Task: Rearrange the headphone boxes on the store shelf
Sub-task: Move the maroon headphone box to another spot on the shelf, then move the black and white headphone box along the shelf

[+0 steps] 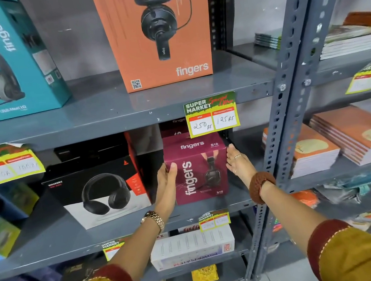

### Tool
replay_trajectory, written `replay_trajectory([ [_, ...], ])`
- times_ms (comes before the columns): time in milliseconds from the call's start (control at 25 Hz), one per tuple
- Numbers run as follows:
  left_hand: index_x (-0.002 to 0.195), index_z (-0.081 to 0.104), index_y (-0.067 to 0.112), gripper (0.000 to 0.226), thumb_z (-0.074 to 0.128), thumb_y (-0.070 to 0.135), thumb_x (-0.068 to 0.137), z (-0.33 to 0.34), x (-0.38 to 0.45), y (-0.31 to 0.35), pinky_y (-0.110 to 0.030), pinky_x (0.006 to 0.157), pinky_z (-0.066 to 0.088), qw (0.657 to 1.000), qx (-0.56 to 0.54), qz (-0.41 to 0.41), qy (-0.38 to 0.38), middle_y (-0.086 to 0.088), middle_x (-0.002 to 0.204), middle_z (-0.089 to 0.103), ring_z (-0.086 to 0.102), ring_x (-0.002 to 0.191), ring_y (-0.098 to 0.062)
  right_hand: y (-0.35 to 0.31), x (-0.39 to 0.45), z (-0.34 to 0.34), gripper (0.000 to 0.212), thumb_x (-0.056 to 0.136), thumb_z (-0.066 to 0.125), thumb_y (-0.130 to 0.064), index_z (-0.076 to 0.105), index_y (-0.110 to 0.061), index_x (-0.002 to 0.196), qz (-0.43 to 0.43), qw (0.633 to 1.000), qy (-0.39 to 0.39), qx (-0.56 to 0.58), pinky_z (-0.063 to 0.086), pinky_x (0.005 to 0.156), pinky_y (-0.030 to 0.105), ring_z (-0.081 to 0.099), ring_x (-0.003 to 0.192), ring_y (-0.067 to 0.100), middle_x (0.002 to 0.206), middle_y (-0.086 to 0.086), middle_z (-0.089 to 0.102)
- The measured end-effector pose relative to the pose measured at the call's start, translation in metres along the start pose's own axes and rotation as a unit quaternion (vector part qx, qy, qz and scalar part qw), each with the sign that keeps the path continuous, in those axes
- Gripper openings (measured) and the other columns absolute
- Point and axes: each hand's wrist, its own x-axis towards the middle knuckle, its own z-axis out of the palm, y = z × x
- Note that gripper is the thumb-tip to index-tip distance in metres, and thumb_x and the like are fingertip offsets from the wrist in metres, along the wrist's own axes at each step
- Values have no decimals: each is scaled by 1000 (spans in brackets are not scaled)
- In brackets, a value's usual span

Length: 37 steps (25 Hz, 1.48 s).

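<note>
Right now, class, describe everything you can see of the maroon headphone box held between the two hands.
The maroon headphone box looks like printed cardboard, roughly cube-shaped, with white "fingers" lettering, "S10" marks and a headset picture on its front. It stands upright near the front of the middle grey shelf, right of a black-and-white headphone box. The left hand presses its left side, thumb on the front; the right hand lies flat against its right side. A price tag overlaps its top.

The maroon box (199,169) reads "fingers" and "S10". The orange box (156,33) and teal box (1,60) also read "fingers". The price tag (211,114) says "SUPER MARKET", "250 Rs" and "125 Rs". The black box (96,189) reads "ROCKERZ".
</note>
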Motion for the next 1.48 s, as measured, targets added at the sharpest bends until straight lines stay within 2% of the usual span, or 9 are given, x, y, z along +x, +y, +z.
replay_trajectory([
  [200,143,27,19,56,39,44,94,0,-4,-4,2,54,44,1000,-9,9,-4,22,111,47,56,78,28,10,-1,-4,49,98,37,-34,34,-12,141,2,999,4,34,25,116,32,27,143,23,155,12,27],
  [360,142,26,22,55,39,44,94,-1,-7,-8,2,57,45,1000,-14,2,-3,24,112,46,55,91,14,13,-6,1,19,98,35,-23,52,-28,104,1,999,0,40,27,114,30,29,142,22,152,10,33],
  [520,138,26,30,61,39,58,86,-5,-10,-7,2,60,45,1000,-3,-3,-16,20,120,44,51,95,18,9,-2,3,37,98,37,-26,43,-14,132,-8,999,18,45,28,114,29,29,142,21,153,11,32],
  [600,144,22,28,82,36,70,75,-8,-12,-6,-8,83,46,1000,11,-2,-26,12,137,40,48,113,7,6,-3,4,41,98,36,-25,38,-11,137,-9,999,19,46,26,115,30,28,143,23,153,11,30],
  [760,150,8,35,102,27,87,64,-14,-22,-10,-40,119,18,999,39,-11,-24,11,159,14,19,144,-11,8,-17,1,49,98,36,-29,30,-13,143,-13,999,13,26,22,118,34,25,144,21,155,9,27],
  [920,150,1,35,103,18,88,63,-37,-44,-33,-44,122,7,998,45,-52,15,11,161,2,7,148,-12,33,-47,-4,47,97,39,-32,37,-15,141,-18,998,53,-29,25,118,40,34,139,22,152,5,34],
  [1120,151,5,31,85,13,75,79,-110,-69,-67,-44,121,9,991,50,-70,100,5,162,6,10,148,-18,65,-86,30,18,97,41,-20,57,-17,106,-64,995,50,-52,39,107,42,50,124,29,126,8,56],
  [1280,150,16,24,80,16,71,85,-190,-64,-62,-41,121,9,974,25,-90,208,1,160,16,17,147,-20,63,-89,96,30,98,37,-16,55,-4,119,-50,998,-14,-34,40,107,39,50,127,28,135,16,54],
  [1480,151,10,24,75,16,66,89,-273,-29,-41,-41,122,8,976,10,-54,211,3,161,11,15,147,-18,39,-54,189,43,99,34,-23,41,-4,137,-53,996,-67,-11,35,108,32,38,137,26,148,14,41],
])
